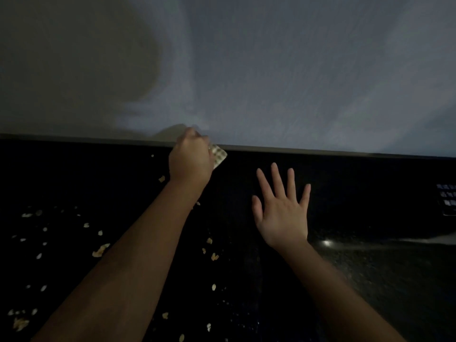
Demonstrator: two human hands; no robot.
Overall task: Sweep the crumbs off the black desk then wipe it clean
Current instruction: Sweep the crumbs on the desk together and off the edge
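The black desk (pixel 345 193) fills the lower half of the view and meets a pale wall at its far edge. Several pale crumbs (pixel 100 250) lie scattered over its left and middle parts. My left hand (pixel 190 159) reaches to the far edge and grips a small patterned cloth or sponge (pixel 219 156), of which only a corner shows past the fingers. My right hand (pixel 281 208) is spread flat with straight fingers over the desk, to the right of the left hand, holding nothing. Whether it touches the surface I cannot tell.
A pale wall (pixel 271 70) rises right behind the desk's far edge. At the right edge sits part of a dark keyboard (pixel 447 198) with lit keys. A bright glare spot (pixel 327 243) shines on the desk on the right side.
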